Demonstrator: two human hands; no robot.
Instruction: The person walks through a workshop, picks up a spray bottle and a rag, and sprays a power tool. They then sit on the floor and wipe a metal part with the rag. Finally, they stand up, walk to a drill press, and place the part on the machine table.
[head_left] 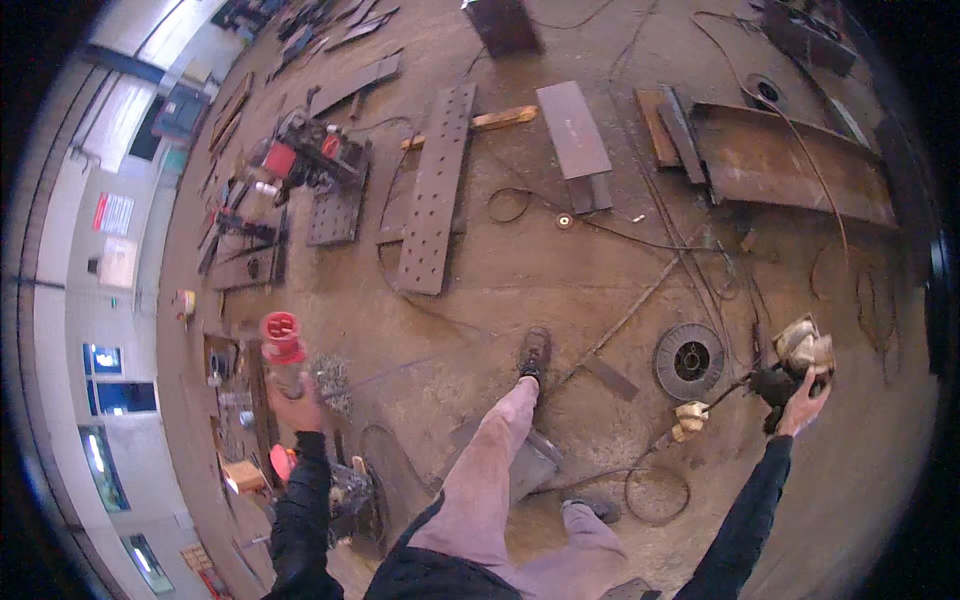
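Note:
My left hand (295, 405), out to the left, is closed around a red industrial plug (283, 338); its pin end points up and away from me. Far to the right, my right hand (803, 402) grips a black and cream cable fitting (790, 365), whose exact kind I cannot make out. A dark cable runs from that fitting toward a second cream fitting (690, 420), lower and closer to my legs. The palm and fingers hide part of both held things.
Near my right hand lies a black spool (690, 362). Ahead are a perforated steel plate (437, 190), a lighter plate (574, 130) and a large rusty beam (790, 160). Cables and hoses cross the floor. Red-and-black machinery (310, 155) stands front left; a grey box (537, 467) sits between my legs.

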